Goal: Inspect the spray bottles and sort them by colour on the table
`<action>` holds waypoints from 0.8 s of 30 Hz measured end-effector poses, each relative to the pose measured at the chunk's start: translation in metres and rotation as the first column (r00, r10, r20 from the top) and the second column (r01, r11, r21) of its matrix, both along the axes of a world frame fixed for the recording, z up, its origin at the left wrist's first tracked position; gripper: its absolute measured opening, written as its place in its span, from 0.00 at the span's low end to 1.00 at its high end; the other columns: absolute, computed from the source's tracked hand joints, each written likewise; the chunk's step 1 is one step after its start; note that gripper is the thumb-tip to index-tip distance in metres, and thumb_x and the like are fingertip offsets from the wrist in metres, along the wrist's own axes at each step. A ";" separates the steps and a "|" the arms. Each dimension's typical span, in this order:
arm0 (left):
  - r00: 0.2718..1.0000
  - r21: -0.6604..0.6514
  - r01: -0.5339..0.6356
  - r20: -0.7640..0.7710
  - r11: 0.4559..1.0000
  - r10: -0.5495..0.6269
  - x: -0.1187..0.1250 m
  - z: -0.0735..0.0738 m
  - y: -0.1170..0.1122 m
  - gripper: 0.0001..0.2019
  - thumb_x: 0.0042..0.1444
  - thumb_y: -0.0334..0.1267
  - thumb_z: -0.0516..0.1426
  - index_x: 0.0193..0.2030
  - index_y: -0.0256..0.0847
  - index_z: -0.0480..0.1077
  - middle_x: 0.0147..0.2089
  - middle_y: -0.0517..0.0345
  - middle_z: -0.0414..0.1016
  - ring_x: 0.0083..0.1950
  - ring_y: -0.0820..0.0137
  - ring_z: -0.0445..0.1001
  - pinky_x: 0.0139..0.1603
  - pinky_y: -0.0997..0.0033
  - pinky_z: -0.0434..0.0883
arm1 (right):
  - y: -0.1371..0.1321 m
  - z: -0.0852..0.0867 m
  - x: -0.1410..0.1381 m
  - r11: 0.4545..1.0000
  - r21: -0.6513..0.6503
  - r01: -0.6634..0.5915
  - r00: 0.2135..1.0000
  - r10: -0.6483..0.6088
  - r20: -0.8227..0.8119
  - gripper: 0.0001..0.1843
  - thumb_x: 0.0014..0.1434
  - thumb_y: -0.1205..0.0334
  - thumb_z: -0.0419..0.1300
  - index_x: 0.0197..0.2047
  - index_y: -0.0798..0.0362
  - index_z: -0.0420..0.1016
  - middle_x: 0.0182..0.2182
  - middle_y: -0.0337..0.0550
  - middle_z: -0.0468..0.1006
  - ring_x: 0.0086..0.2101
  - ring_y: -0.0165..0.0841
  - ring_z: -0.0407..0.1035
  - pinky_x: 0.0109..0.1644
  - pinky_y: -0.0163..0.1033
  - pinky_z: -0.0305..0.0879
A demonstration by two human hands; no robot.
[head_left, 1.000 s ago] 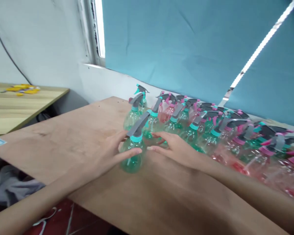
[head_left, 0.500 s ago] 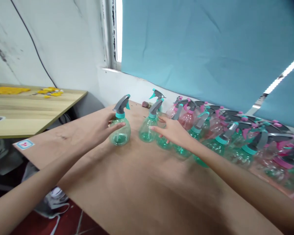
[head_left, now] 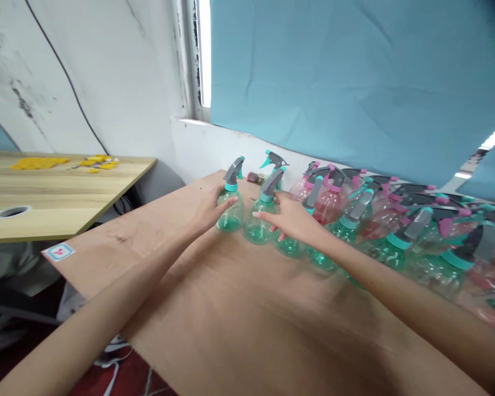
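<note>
At the lower edge of the frame, the bare plywood bench (head_left: 231, 324) is crossed by two forearms, reaching in from the lower left and lower right. Left of centre, an upright green spray bottle (head_left: 234, 221) with a grey trigger head is clasped at its left side by the left hand (head_left: 213, 213); the thumb is laid over the near shoulder and the fingers are mostly hidden behind. Just to its right, near the centre, a second green bottle (head_left: 258, 228) is placed between the two hands. Its right side is met by the right hand (head_left: 292, 215), which is curved and partly spread, the thumb set across the near side; whether the bottle is gripped or only touched cannot be told.

Towards the right edge, a slanting row of green bottles (head_left: 396, 245) is partly covered by the right forearm, with pink bottles (head_left: 328, 202) ranged behind. Beyond the second bottle, a rear green spray bottle (head_left: 274, 158) is half hidden. At far left, yellow pieces (head_left: 40, 163) are scattered on another wooden bench (head_left: 70, 195). The upper right is filled by a blue sheet (head_left: 334, 71).
</note>
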State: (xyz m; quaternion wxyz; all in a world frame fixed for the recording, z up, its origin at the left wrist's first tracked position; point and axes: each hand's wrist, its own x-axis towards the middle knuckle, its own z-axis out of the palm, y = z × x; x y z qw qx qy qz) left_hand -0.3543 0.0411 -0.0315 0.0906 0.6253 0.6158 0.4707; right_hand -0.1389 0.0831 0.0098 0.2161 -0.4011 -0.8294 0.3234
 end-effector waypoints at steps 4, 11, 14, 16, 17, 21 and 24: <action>1.000 0.013 -0.008 0.012 1.000 0.008 0.000 -0.003 0.000 0.22 0.61 0.49 0.53 0.57 0.36 0.65 0.59 0.45 0.71 0.61 0.57 0.69 0.61 0.56 0.65 | 0.002 -0.002 -0.002 1.000 -0.017 -0.003 1.000 0.002 -0.023 0.35 0.58 0.48 0.63 0.61 0.59 0.59 0.33 0.49 0.76 0.25 0.39 0.75 0.20 0.40 0.68; 0.999 0.042 -0.045 0.028 0.998 0.044 0.005 -0.011 0.001 0.23 0.62 0.52 0.53 0.58 0.40 0.65 0.60 0.49 0.71 0.60 0.57 0.69 0.61 0.56 0.65 | 0.005 -0.007 -0.005 0.999 -0.037 -0.017 0.998 0.015 -0.055 0.32 0.62 0.51 0.59 0.62 0.58 0.57 0.32 0.49 0.76 0.26 0.39 0.75 0.19 0.40 0.68; 0.998 0.052 -0.050 0.028 0.997 0.049 0.005 -0.014 0.001 0.24 0.62 0.53 0.53 0.58 0.40 0.65 0.60 0.48 0.71 0.60 0.57 0.69 0.61 0.56 0.65 | 0.007 -0.010 -0.006 0.999 -0.039 -0.019 0.998 0.017 -0.059 0.30 0.63 0.51 0.58 0.62 0.58 0.57 0.33 0.49 0.75 0.25 0.38 0.75 0.18 0.39 0.68; 0.999 0.060 -0.047 0.024 0.997 0.045 0.005 -0.014 0.001 0.24 0.62 0.52 0.53 0.58 0.40 0.65 0.60 0.48 0.71 0.60 0.57 0.69 0.62 0.56 0.64 | 0.007 -0.011 -0.007 0.999 -0.039 -0.016 0.998 0.014 -0.060 0.30 0.63 0.51 0.58 0.62 0.58 0.57 0.35 0.51 0.75 0.25 0.37 0.75 0.18 0.39 0.68; 0.999 0.064 -0.044 0.022 0.997 0.043 0.005 -0.014 0.001 0.24 0.62 0.52 0.53 0.58 0.40 0.65 0.60 0.48 0.71 0.61 0.57 0.69 0.62 0.55 0.64 | 0.007 -0.011 -0.008 0.999 -0.039 -0.015 0.998 0.013 -0.060 0.30 0.63 0.51 0.58 0.62 0.57 0.57 0.36 0.51 0.75 0.25 0.37 0.75 0.18 0.39 0.68; 0.999 0.065 -0.038 0.017 0.997 0.037 0.007 -0.012 -0.001 0.25 0.63 0.52 0.52 0.60 0.38 0.64 0.62 0.45 0.69 0.62 0.56 0.67 0.63 0.53 0.63 | 0.005 -0.008 -0.008 0.999 -0.047 -0.013 0.999 0.011 -0.047 0.30 0.63 0.52 0.58 0.62 0.58 0.57 0.39 0.55 0.76 0.25 0.38 0.75 0.18 0.41 0.70; 0.999 0.054 -0.030 0.020 0.998 0.029 0.008 -0.009 -0.003 0.27 0.62 0.53 0.53 0.63 0.39 0.61 0.64 0.45 0.68 0.64 0.55 0.66 0.63 0.52 0.64 | 0.002 -0.005 -0.007 0.999 -0.051 -0.012 0.999 0.010 -0.031 0.29 0.63 0.53 0.57 0.62 0.59 0.58 0.39 0.56 0.76 0.23 0.37 0.74 0.19 0.42 0.71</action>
